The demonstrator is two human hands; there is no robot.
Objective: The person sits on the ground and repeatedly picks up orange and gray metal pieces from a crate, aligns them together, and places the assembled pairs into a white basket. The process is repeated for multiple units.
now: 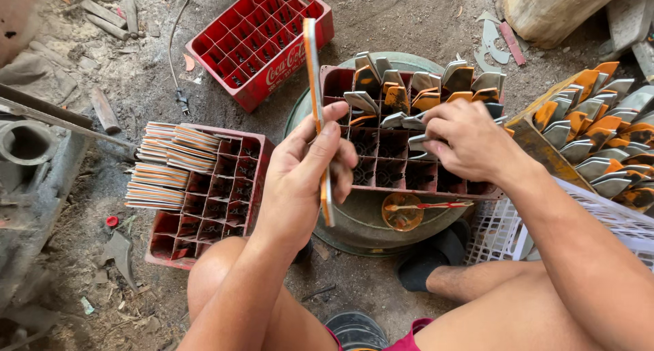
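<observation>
My left hand [303, 177] grips a long flat metal blade [315, 85] with orange-painted faces, held upright on edge above the ground. My right hand [466, 140] reaches into a red divided crate [409, 184] set on a round metal drum [354, 221]; its fingers close around the grey end of one blade piece [417, 141] standing in a cell. The far cells of that crate hold several grey and orange blade pieces [422, 92]. The near cells are bare.
A second red crate [204, 218] at the left holds a stack of flat orange-edged blades [167, 167]. An empty red crate [259, 41] lies beyond. A wooden box of more blades [599, 133] and a white plastic basket [497, 235] sit right. An orange-stained lid with a brush [403, 209] rests on the drum.
</observation>
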